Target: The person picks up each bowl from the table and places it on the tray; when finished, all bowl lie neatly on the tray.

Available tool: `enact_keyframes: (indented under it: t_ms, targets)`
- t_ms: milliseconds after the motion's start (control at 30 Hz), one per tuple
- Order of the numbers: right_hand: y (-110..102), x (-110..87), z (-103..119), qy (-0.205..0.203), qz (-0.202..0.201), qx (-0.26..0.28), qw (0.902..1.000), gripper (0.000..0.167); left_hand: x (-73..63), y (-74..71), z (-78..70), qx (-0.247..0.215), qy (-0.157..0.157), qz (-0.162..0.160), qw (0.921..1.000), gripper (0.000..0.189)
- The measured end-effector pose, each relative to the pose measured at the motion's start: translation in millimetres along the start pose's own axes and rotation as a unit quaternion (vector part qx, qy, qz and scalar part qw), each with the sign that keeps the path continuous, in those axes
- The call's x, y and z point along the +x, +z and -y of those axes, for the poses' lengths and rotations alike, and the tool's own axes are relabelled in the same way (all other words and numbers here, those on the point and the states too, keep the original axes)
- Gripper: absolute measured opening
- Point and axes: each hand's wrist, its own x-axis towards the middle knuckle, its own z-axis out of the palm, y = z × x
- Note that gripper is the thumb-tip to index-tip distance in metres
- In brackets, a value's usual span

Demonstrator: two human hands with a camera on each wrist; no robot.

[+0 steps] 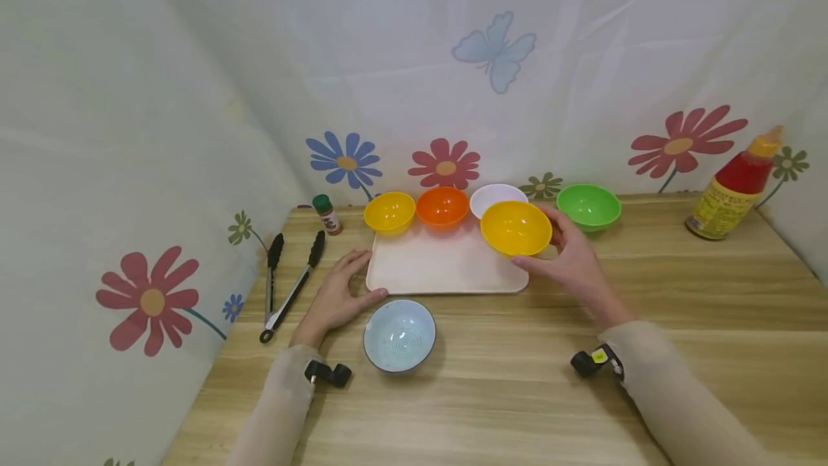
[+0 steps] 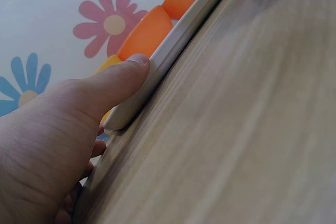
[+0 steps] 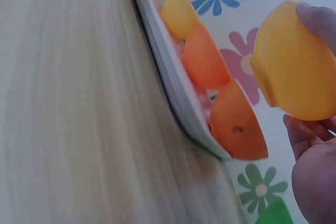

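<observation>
My right hand (image 1: 572,257) holds a yellow bowl (image 1: 516,227) above the right part of a white tray (image 1: 446,265). In the right wrist view, the thumb is on one side of that bowl and fingers on the other. My left hand (image 1: 336,297) holds the tray's near left corner, thumb (image 2: 123,80) on the front rim and fingers by the left side. Along the tray's back stand another yellow bowl (image 1: 389,213), an orange bowl (image 1: 443,207) and a bowl with a white inside (image 1: 491,196) and orange outside (image 3: 239,124), partly hidden by the held bowl.
A light blue bowl (image 1: 399,336) stands in front of the tray, near my left hand. Tongs (image 1: 294,297) and a green-capped spice jar (image 1: 328,216) are at the left. A green bowl (image 1: 589,207) stands right of the tray; a red sauce bottle (image 1: 734,189) is farther right.
</observation>
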Motion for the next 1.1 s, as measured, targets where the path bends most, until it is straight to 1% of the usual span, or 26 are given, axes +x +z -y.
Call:
enact_keyframes:
  t_ms: [133, 267, 433, 633, 767, 967, 1100]
  targets:
    - [12.9, 4.3, 7.5, 0.001, 0.012, 0.01, 0.9999, 0.107, -0.4, 0.6, 0.0, -0.002, 0.0, 0.0, 1.0, 0.1]
    - [28.3, 9.0, 10.1, -0.004, 0.022, 0.016, 0.9996, 0.108, -3.0, 0.8, -1.3, -0.001, -0.008, 0.003, 1.0, 0.101]
    - [44.9, 14.4, 17.1, -0.023, 0.03, 0.011, 0.9992, 0.105, -4.0, 1.1, -1.2, -0.001, -0.01, 0.004, 0.9999, 0.101]
    - [59.5, 23.3, 29.6, -0.046, 0.042, 0.032, 0.9975, 0.101, -0.8, -0.3, 0.6, 0.0, -0.001, -0.004, 1.0, 0.1]
    - [71.0, 28.6, 34.5, -0.06, 0.047, 0.041, 0.9963, 0.099, -1.1, -2.5, 2.0, 0.002, -0.002, -0.006, 1.0, 0.101]
    - [90.2, 34.8, 36.6, -0.053, 0.061, 0.055, 0.9952, 0.1, -2.5, -4.0, -0.6, -0.001, -0.008, -0.001, 1.0, 0.099]
    - [102.7, 39.4, 37.2, -0.05, 0.073, 0.058, 0.9944, 0.1, -2.6, -2.5, -3.7, -0.007, -0.009, 0.001, 0.9999, 0.099]
